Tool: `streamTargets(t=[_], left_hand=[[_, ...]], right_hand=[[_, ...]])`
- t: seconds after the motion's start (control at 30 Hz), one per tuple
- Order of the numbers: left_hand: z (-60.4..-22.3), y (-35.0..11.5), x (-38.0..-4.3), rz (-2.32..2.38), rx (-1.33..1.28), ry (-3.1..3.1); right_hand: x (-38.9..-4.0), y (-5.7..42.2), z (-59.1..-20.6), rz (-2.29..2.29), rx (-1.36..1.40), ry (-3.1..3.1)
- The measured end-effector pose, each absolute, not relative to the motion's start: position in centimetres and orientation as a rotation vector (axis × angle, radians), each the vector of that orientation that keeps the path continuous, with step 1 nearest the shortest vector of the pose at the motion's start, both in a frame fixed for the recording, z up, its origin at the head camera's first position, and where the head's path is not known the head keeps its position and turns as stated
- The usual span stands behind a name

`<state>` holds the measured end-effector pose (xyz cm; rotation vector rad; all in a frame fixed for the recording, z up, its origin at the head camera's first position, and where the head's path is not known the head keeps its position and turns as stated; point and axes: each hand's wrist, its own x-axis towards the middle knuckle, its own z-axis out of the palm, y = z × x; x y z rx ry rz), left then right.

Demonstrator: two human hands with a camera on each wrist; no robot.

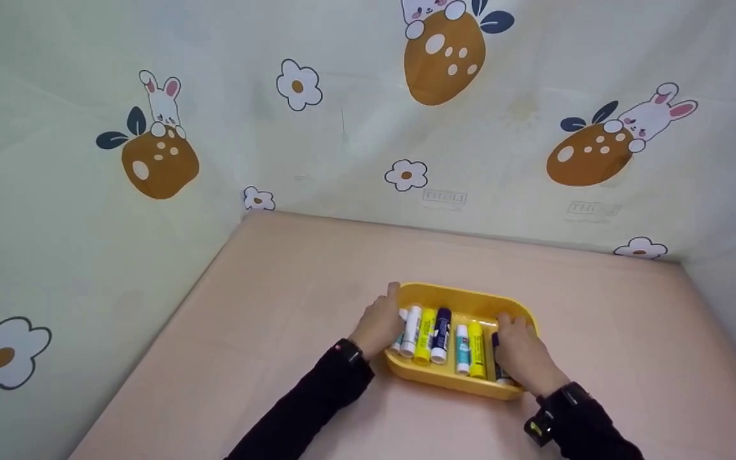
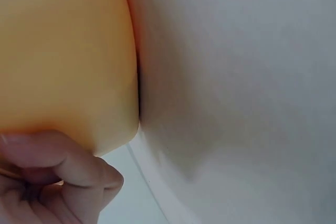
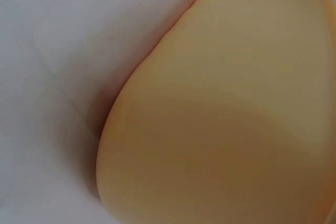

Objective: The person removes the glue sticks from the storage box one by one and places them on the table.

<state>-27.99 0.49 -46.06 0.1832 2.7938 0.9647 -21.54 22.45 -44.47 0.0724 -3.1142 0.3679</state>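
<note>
While multicoloured plastic glue sticks (image 1: 427, 335) lie inside a rounded yellow plastic tray (image 1: 451, 379), my left grip (image 1: 378, 324) and right grip (image 1: 526, 354) clasp its ends.

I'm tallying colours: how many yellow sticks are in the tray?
2: one yellow stick between a white stick and a dark stick, another right of a teal-and-white stick. The right hand might hide more.

Wall marks (image 1: 444, 196) at two and three o'clock showing faint mirrored letters, seemingly LIGHT, tube labels (image 1: 463, 349) at five o'clock appearing too small to read
</note>
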Motion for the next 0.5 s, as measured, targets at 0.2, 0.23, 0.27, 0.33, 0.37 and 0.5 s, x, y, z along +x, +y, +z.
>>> streamTargets(t=[0.2, 0.23, 0.27, 0.33, 0.37, 0.5], left_hand=[[-46.14, 0.43, -28.19, 0.933, 0.209, 2.822], [-46.15, 0.47, -28.22, 0.937, 0.208, 2.817], [-46.16, 0.51, -28.24, 0.939, 0.203, 2.81], [-46.21, 0.59, -28.29, 0.945, 0.191, 2.797], [-46.24, 0.62, -28.33, 0.949, 0.185, 2.793], [-46.31, 0.59, -28.28, 0.957, 0.175, 2.783]], right_hand=[[-21.73, 22.44, -44.47, 0.388, 0.058, -3.165], [-21.74, 22.45, -44.49, 0.398, 0.051, -3.183], [-21.75, 22.46, -44.48, 0.409, 0.046, -3.201], [-21.74, 22.45, -44.58, 0.425, 0.037, -3.236], [-21.72, 22.41, -44.65, 0.428, 0.031, -3.254], [-21.89, 22.18, -45.21, 0.416, 0.032, -3.291]])
